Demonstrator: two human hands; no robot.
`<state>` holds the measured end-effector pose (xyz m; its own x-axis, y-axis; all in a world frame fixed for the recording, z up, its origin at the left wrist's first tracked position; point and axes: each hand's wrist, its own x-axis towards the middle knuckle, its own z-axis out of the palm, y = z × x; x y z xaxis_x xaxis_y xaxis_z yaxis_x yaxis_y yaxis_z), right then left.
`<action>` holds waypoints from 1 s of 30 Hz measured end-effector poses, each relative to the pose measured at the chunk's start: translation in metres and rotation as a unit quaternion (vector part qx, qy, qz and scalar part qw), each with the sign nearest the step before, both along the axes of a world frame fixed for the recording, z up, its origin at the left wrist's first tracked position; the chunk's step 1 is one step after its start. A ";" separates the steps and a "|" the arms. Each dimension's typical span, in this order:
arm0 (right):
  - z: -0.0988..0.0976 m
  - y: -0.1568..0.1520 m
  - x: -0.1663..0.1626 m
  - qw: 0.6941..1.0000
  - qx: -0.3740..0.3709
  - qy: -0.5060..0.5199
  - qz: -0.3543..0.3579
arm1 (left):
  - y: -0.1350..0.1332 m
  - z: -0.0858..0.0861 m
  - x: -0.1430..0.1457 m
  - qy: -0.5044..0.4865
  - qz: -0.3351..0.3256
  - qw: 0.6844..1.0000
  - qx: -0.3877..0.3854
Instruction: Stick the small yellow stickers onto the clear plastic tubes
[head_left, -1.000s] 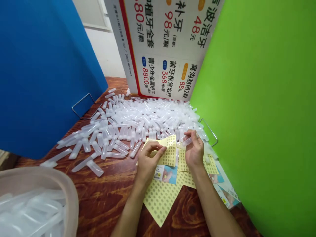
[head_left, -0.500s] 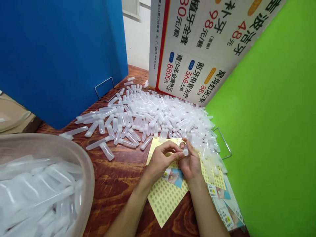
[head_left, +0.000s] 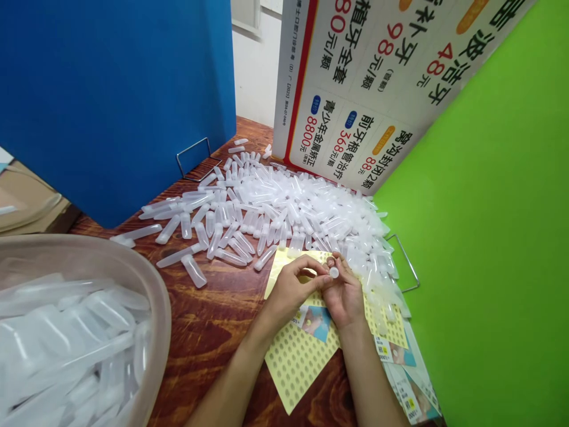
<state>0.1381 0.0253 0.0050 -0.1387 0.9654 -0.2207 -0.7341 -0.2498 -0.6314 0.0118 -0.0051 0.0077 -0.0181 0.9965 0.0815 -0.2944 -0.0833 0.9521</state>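
A small translucent plastic tube with a round white cap (head_left: 333, 273) is held between my hands, its cap end facing me. My right hand (head_left: 347, 296) is palm up with its fingers curled around the tube. With thumb and index finger pinched, my left hand (head_left: 291, 287) touches the edge of the cap; whether a sticker is between those fingertips is hidden. Under both hands lie yellow sheets of small round stickers (head_left: 296, 367), with a printed picture label (head_left: 315, 321) on top. A large heap of similar plastic tubes (head_left: 293, 196) spreads just beyond my hands.
At the left stands a big translucent tub (head_left: 162, 308) full of plastic pieces. A blue panel (head_left: 115, 107) and a green panel (head_left: 498, 237) with wire feet flank the wooden table (head_left: 208, 332). A printed board (head_left: 338, 89) stands behind the heap. More sticker packs (head_left: 415, 391) lie at the right.
The tube has tilted in my hands, so its cap now points more directly at me. My left fingers stay at the cap. The whole view has shifted slightly.
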 end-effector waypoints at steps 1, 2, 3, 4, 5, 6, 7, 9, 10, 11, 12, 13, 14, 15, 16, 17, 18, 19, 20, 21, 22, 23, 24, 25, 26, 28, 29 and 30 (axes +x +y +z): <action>0.000 0.000 0.000 1.000 0.006 0.002 0.002 | 0.000 0.000 0.000 -0.004 0.004 1.000 -0.001; 0.000 0.000 0.000 1.000 0.014 0.003 0.009 | 0.000 0.000 0.000 -0.009 0.006 1.000 -0.001; 0.000 0.000 0.000 1.000 0.022 0.003 0.018 | 0.000 0.001 0.000 -0.016 0.005 1.000 -0.003; 0.000 0.000 0.000 0.999 0.029 0.000 0.030 | 0.000 0.002 -0.001 -0.026 -0.002 1.000 -0.006; -0.001 -0.001 0.000 0.999 0.035 -0.004 0.041 | 0.000 0.003 -0.001 -0.038 -0.010 0.999 -0.009; -0.001 -0.001 -0.001 0.998 0.040 -0.009 0.050 | 0.000 0.005 -0.001 -0.051 -0.018 0.998 -0.012; -0.002 -0.001 -0.001 0.997 0.045 -0.013 0.053 | 0.000 0.006 -0.001 -0.060 -0.021 0.998 -0.013; -0.003 -0.001 -0.002 0.997 0.051 -0.014 0.049 | 0.000 0.008 -0.002 -0.068 -0.015 0.998 -0.011; -0.004 -0.001 -0.003 0.998 0.052 -0.011 0.044 | 0.000 0.008 -0.002 -0.067 -0.009 0.998 -0.009; -0.003 -0.001 -0.003 0.998 0.053 -0.007 0.036 | 0.000 0.007 -0.002 -0.063 -0.005 0.998 -0.008; -0.003 -0.001 -0.004 0.998 0.054 -0.003 0.026 | 0.001 0.006 -0.002 -0.058 -0.003 0.998 -0.007; -0.003 0.000 -0.004 0.998 0.053 0.000 0.015 | 0.001 0.005 -0.002 -0.054 -0.001 0.999 -0.006; -0.002 0.000 -0.004 0.999 0.052 0.002 0.003 | 0.001 0.004 -0.002 -0.050 0.002 0.999 -0.005; -0.002 0.001 -0.004 0.999 0.051 0.002 -0.009 | 0.001 0.003 -0.002 -0.048 0.004 0.999 -0.005; -0.001 0.001 -0.005 0.999 0.050 0.000 -0.021 | 0.000 0.002 -0.002 -0.048 0.004 0.999 -0.007; -0.001 0.002 -0.005 0.998 0.048 -0.002 -0.032 | 0.000 0.002 -0.001 -0.049 0.003 0.999 -0.009; -0.001 0.002 -0.005 0.998 0.044 -0.005 -0.041 | -0.001 0.002 0.000 -0.051 -0.001 0.999 -0.012; -0.001 0.002 -0.005 0.998 0.041 -0.009 -0.049 | -0.001 0.002 0.001 -0.054 -0.007 0.998 -0.014; -0.002 0.003 -0.005 0.998 0.037 -0.012 -0.056 | -0.001 0.002 0.002 -0.057 -0.013 0.998 -0.016; -0.002 0.003 -0.004 0.997 0.034 -0.016 -0.062 | -0.002 0.002 0.003 -0.057 -0.020 0.998 -0.017; -0.003 0.003 -0.004 0.997 0.032 -0.020 -0.066 | -0.002 0.002 0.004 -0.056 -0.026 0.998 -0.017; -0.004 0.003 -0.004 0.997 0.032 -0.024 -0.069 | -0.002 0.001 0.006 -0.052 -0.031 0.998 -0.016; -0.005 0.004 -0.004 0.997 0.033 -0.027 -0.070 | -0.002 0.000 0.007 -0.044 -0.036 0.998 -0.013; -0.006 0.004 -0.004 0.996 0.034 -0.029 -0.071 | -0.002 -0.001 0.008 -0.034 -0.041 0.999 -0.009; -0.006 0.004 -0.004 0.996 0.035 -0.030 -0.070 | -0.001 -0.002 0.009 -0.023 -0.043 0.999 -0.005; -0.006 0.005 -0.004 0.997 0.036 -0.024 -0.067 | -0.001 -0.005 0.009 -0.004 -0.043 0.999 -0.002; -0.005 0.004 -0.003 0.997 0.036 -0.019 -0.065 | 0.000 -0.006 0.009 0.000 -0.041 0.999 -0.005; -0.004 0.004 -0.003 0.997 0.035 -0.012 -0.063 | 0.000 -0.007 0.009 -0.001 -0.041 0.999 -0.010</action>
